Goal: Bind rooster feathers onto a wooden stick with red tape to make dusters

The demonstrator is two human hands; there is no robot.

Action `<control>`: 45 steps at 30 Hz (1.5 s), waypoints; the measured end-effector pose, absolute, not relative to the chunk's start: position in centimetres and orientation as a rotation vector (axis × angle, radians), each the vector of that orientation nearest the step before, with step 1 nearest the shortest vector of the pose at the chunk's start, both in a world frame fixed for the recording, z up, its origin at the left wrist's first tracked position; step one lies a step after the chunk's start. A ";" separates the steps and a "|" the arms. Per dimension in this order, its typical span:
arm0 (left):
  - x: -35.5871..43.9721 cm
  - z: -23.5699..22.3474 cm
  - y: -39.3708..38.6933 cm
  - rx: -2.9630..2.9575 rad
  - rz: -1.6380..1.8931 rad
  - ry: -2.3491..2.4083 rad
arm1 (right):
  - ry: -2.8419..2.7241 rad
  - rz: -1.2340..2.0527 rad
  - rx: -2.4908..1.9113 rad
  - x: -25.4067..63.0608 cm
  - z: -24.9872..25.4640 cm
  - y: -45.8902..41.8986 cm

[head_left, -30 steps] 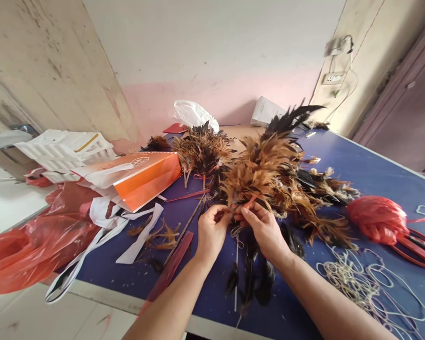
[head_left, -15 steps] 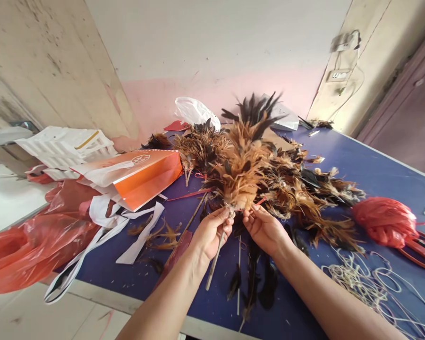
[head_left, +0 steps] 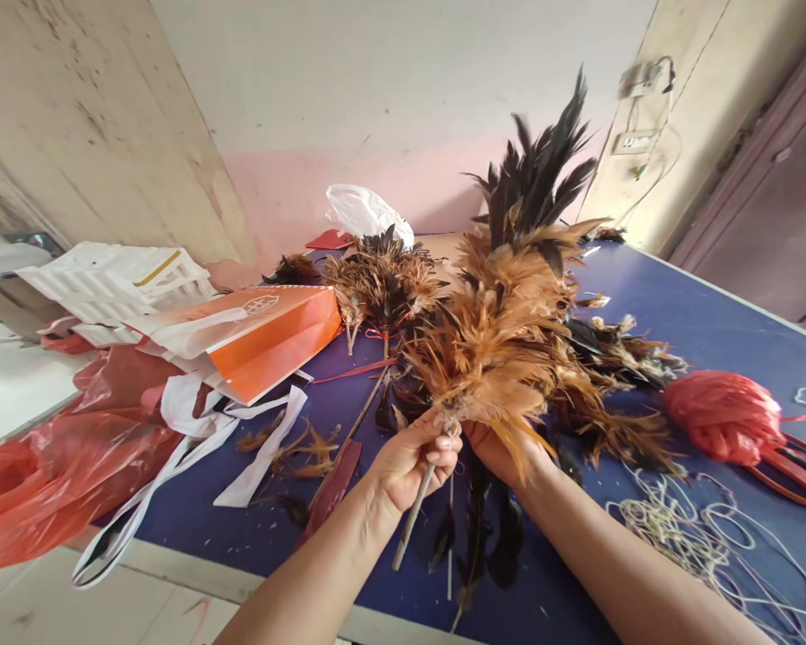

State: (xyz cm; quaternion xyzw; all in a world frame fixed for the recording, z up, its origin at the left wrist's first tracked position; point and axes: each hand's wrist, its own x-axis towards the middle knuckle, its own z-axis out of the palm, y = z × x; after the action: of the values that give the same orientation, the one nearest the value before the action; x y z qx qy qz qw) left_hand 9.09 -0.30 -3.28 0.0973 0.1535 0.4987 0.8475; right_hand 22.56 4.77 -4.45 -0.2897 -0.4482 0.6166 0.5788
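Note:
My left hand [head_left: 408, 461] is closed round the thin wooden stick of a feather duster [head_left: 503, 305], just below the feathers. The duster stands nearly upright, with orange-brown feathers low down and black ones at the tip. My right hand [head_left: 503, 452] is against the base of the feathers on the right, and hanging feathers hide its fingers. Both hands are held above a blue table [head_left: 685, 313]. A pile of brown and black feathers [head_left: 611, 376] lies just behind and to the right of the hands.
An orange paper bag [head_left: 269, 336], white plastic bags [head_left: 107, 282] and a red plastic bag [head_left: 73, 448] crowd the left side. A red plastic bundle [head_left: 722, 417] and loose white string [head_left: 698, 533] lie at the right. More dusters [head_left: 382, 282] lie behind.
The duster has been lifted from lying on the pile to nearly upright. My left hand now grips its stick, and the right hand has slipped under the feathers.

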 end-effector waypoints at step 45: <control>11.6 -4.8 -0.2 0.863 1.595 1.050 | -1.712 0.620 -1.207 22.0 -3.5 2.7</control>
State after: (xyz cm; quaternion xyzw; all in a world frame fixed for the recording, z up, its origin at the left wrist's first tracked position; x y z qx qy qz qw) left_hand 11.55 -0.20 -4.84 0.3569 0.4342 0.6595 0.4992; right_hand 21.98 2.72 -3.54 -0.4905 -0.6955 0.2519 0.4607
